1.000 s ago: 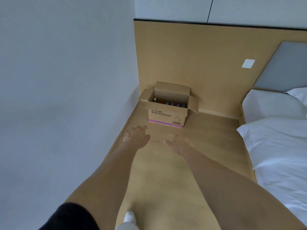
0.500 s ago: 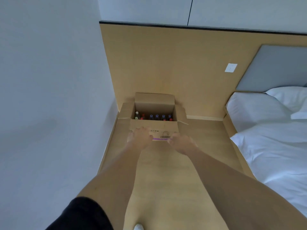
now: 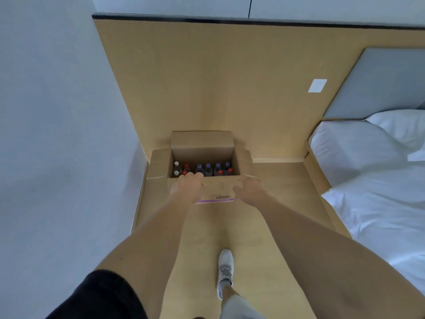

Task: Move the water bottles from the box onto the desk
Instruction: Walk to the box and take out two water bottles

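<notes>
An open cardboard box (image 3: pixel 202 146) stands on the wooden floor in the corner, flaps spread. Inside stand several bottles (image 3: pixel 208 169) with purple, red and white caps. My left hand (image 3: pixel 187 187) reaches over the box's near left rim, fingers apart and empty, close to the red-capped bottles. My right hand (image 3: pixel 249 188) hovers at the near right rim, fingers spread, holding nothing. No desk is in view.
A white wall (image 3: pixel 57 134) runs along the left, a wooden panel (image 3: pixel 218 88) with a white switch plate (image 3: pixel 317 85) behind the box. A bed with white bedding (image 3: pixel 379 180) lies to the right. My foot in a white shoe (image 3: pixel 225 270) is on the floor.
I have moved closer to the box and both hands have reached forward from the bare floor to the box's near rim. The bottle caps have come into clearer view.
</notes>
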Tool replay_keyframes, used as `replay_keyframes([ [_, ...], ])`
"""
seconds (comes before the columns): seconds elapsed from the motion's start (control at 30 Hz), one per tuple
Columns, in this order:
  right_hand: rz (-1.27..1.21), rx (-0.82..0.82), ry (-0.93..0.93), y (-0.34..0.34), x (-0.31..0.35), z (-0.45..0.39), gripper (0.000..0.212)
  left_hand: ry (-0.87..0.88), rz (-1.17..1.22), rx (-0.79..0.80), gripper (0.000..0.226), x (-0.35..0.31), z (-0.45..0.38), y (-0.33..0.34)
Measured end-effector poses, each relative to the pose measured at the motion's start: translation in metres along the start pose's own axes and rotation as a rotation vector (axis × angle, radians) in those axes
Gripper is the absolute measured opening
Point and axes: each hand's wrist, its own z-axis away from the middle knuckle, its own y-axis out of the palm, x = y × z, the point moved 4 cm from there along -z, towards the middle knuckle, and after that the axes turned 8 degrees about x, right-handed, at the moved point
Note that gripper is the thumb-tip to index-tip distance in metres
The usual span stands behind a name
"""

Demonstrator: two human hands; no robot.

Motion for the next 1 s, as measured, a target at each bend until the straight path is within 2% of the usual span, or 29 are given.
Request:
replay_keyframes([
  [0.1, 0.011, 0.019, -0.027, -0.014, 0.011, -0.051, 0.049, -0.049, 0.050, -0.008, 0.040, 0.015, -0.044, -0.018],
  [0.23, 0.034, 0.045, -0.084, -0.037, 0.028, -0.121, 0.041, -0.101, 0.072, -0.016, 0.038, 0.025, -0.102, -0.048],
  [0.4, 0.064, 0.086, -0.115, -0.074, 0.044, -0.197, 0.044, -0.133, 0.135, -0.031, 0.041, 0.027, -0.165, -0.078],
  [0.73, 0.096, 0.173, -0.078, -0.074, 0.044, -0.289, 0.040, -0.188, 0.142, 0.033, 0.038, 0.055, -0.258, -0.065],
  [1.0, 0.086, 0.147, 0.054, -0.086, 0.028, -0.357, 0.040, -0.073, 0.135, 0.122, 0.041, 0.058, -0.354, -0.061],
])
